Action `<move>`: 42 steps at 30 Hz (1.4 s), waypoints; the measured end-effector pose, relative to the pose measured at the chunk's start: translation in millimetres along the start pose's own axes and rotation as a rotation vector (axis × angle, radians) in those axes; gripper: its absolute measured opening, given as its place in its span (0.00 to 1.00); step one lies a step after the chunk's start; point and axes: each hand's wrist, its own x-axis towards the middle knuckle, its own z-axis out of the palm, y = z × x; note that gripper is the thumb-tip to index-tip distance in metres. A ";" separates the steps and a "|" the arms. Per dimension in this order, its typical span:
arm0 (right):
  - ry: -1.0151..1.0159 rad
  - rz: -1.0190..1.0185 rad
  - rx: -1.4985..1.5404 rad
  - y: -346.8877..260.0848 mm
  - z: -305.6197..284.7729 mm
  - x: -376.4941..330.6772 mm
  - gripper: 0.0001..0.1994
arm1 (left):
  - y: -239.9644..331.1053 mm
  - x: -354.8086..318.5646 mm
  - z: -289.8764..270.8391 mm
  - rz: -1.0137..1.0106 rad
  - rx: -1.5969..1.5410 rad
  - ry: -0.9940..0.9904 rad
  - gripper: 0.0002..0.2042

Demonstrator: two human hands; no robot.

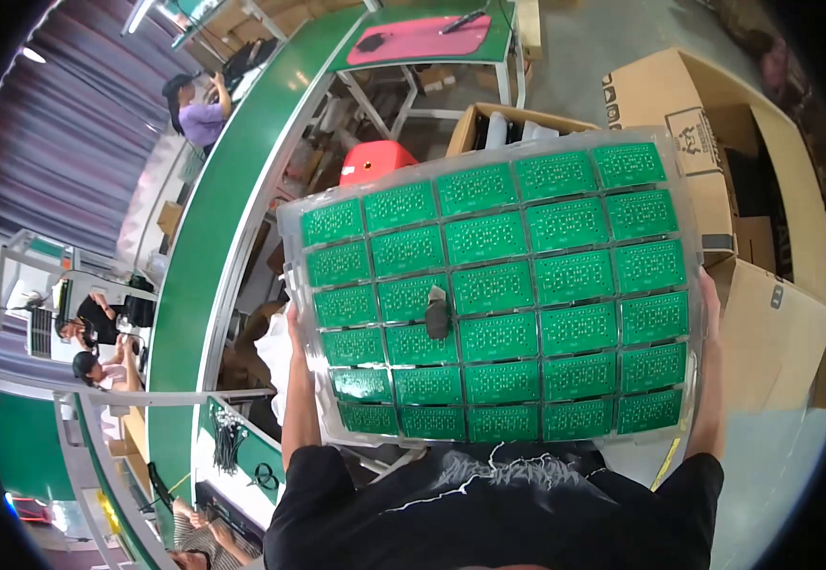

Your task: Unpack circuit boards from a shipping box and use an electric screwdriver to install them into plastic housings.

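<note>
A clear plastic tray (pixel 288 226) spans the space in front of my chest, held level or nearly so by its two sides. Rows of green circuit boards (pixel 485 238) fill its pockets. On top of the boards, left of the middle, lies a small dark lump (pixel 438 319) with a greyish tip; its kind is unclear. My left hand (pixel 294 331) grips the tray's left side, and my right hand (pixel 710 296) has hold of the right side. Most of the fingers are hidden behind or beneath the rim.
To the left runs a long green conveyor belt (pixel 188 275) with a pale frame. Beyond the tray stand a red plastic bin (pixel 375 163) and a green table with a pink mat (pixel 417 41). Open cardboard boxes (pixel 655 90) crowd the right. Several people sit at benches on the left.
</note>
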 end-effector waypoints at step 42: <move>0.141 0.113 -0.071 47.2 -37.2 -10.2 0.28 | 66.3 -50.7 91.2 -0.389 0.174 -0.103 0.40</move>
